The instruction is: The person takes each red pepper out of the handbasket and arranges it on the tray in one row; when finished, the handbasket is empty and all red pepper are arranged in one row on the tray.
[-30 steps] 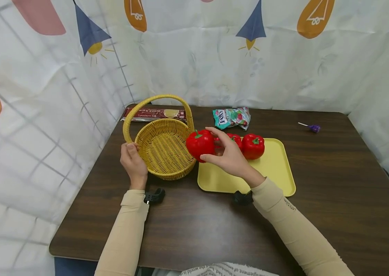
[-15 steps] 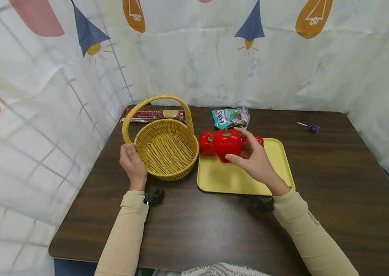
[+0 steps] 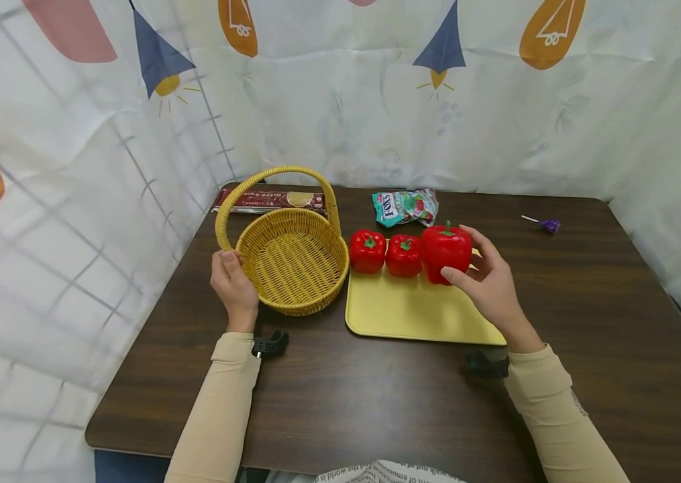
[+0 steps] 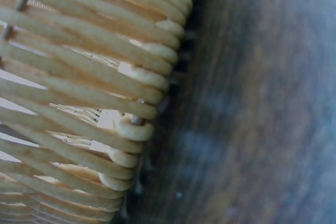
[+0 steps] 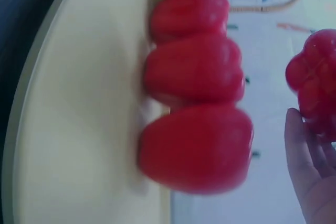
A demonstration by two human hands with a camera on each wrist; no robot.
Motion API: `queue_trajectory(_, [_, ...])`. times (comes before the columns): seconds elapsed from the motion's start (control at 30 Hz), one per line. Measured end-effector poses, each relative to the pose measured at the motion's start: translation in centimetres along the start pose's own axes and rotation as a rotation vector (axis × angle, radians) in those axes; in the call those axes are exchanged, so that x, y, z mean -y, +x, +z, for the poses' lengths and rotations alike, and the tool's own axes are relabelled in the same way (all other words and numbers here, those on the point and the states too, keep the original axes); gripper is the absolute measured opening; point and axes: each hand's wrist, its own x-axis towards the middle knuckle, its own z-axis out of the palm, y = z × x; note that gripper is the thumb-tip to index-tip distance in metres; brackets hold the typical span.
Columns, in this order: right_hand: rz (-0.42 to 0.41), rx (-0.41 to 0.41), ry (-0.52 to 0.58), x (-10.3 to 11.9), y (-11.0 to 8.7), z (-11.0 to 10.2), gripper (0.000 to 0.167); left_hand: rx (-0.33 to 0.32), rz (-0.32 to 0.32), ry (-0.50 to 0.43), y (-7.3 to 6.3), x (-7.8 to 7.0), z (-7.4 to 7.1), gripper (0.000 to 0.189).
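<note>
With fingers and thumb my right hand (image 3: 488,285) holds a red bell pepper (image 3: 445,255) above the yellow tray (image 3: 412,315). Three more bell peppers stand in a row on the tray in the right wrist view: a far pepper (image 5: 189,15), a middle pepper (image 5: 194,71) and a near pepper (image 5: 197,149). The held one hides the rightmost of them in the head view. Left of the tray is a yellow woven basket (image 3: 292,305) with nothing in it. My left hand (image 3: 233,285) grips it at the left, by the foot of its arched handle.
Behind the basket lies a dark red spaghetti packet (image 3: 274,200). A teal candy bag (image 3: 405,206) sits behind the tray. On the right is a purple lollipop (image 3: 548,225). A printed curtain (image 3: 352,114) surrounds the brown table (image 3: 346,396).
My right hand has carried the held pepper to the right, from beside the basket's rim to over the tray's right part. The left hand and basket stay where they were.
</note>
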Motion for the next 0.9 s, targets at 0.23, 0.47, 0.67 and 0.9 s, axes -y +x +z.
queue_trajectory(0.23, [-0.028, -0.113, 0.129, -1.1, -0.2, -1.9, 0.058, -0.001, 0.001, 0.015, -0.1, 0.0, 0.0, 0.071])
queue_trajectory(0.47, [-0.090, -0.280, 0.244, -2.1, -0.3, -3.1, 0.053, 0.002, 0.002, 0.018, 0.0, -0.1, -0.1, 0.075])
queue_trajectory(0.67, [-0.080, -0.345, 0.285, -3.4, -0.2, -4.5, 0.049, -0.006, 0.001, 0.013, 0.0, -0.1, -0.1, 0.069])
queue_trajectory(0.9, [0.015, -0.370, 0.226, -4.9, -0.2, -5.8, 0.055, -0.001, 0.001, 0.012, 0.0, -0.1, -0.1, 0.035])
